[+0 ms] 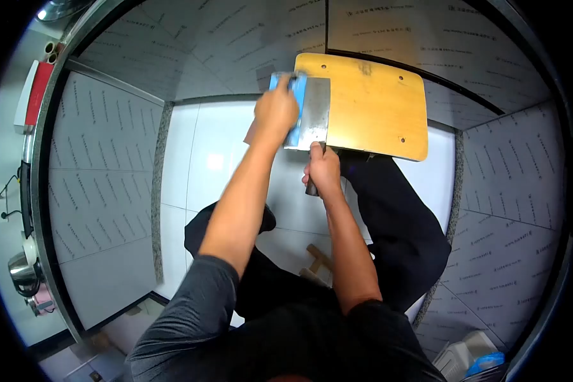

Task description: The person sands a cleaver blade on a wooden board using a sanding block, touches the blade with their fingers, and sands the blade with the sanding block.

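Note:
My left hand (277, 113), slightly blurred, is closed around a blue sanding block (301, 92). Brownish sheet corners, which look like sandpaper, stick out beside the block. The block lies over the left part of a cleaver (318, 111) with a broad grey blade; whether it presses on the steel I cannot tell. My right hand (325, 169) wraps around the cleaver's dark handle, below the blade. The blade rests at the left edge of a yellow wooden stool top (379, 108) and partly overhangs it.
My dark-trousered legs (395, 210) spread around the work, above a white tiled floor (213, 159). Printed panels (108, 165) enclose the space on several sides. A counter at far left carries a metal kettle (24, 274). At lower right sits a pale container with a blue item (486, 364).

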Tool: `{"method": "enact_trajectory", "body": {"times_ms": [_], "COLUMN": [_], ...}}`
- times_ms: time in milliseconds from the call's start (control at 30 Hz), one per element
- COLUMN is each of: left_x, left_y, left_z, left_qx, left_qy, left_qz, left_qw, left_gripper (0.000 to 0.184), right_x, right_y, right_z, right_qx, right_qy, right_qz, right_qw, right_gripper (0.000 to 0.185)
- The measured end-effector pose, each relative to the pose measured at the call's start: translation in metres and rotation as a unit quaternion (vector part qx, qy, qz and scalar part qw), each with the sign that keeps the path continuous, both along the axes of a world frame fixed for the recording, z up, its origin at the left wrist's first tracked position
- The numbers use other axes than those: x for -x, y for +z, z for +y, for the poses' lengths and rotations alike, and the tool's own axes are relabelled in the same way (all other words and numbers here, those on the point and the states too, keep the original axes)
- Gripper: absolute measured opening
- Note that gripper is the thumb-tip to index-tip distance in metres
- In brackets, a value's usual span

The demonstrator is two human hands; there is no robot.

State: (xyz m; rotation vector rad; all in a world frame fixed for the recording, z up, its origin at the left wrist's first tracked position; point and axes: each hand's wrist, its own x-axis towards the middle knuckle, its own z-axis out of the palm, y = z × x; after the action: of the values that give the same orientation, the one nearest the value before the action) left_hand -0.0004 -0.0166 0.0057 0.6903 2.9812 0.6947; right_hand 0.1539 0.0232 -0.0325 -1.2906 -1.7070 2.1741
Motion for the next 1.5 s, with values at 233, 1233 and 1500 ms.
{"method": "enact_trajectory", "body": {"times_ms": [233, 1233, 1500], "left_x": [-0.012, -0.069, -0.005], "left_y": [0.007, -0.001, 0.002], "left_z": [-0.003, -0.036, 0.007], "left_qx": [0.019, -0.018, -0.006], "left_qy": [-0.005, 0.008, 0.000], "left_qz": [0.005, -0.016, -0.002], "left_qw": [1.000, 1.000, 1.000], "left_gripper": [0.041, 0.040, 0.040], "right_x": [-0.002, 0.002, -0.005], "right_y": [-0.004, -0.011, -0.001], "right_z": [-0.002, 0.000, -0.004], "right_qx": [0.006, 0.025, 0.024], "right_qy": [-0.013, -0.008, 0.001], "right_qz": [0.017, 0.010, -0.003], "right_qw": [1.000, 1.000, 1.000], "right_gripper": [0.038, 0.037, 0.038]}}
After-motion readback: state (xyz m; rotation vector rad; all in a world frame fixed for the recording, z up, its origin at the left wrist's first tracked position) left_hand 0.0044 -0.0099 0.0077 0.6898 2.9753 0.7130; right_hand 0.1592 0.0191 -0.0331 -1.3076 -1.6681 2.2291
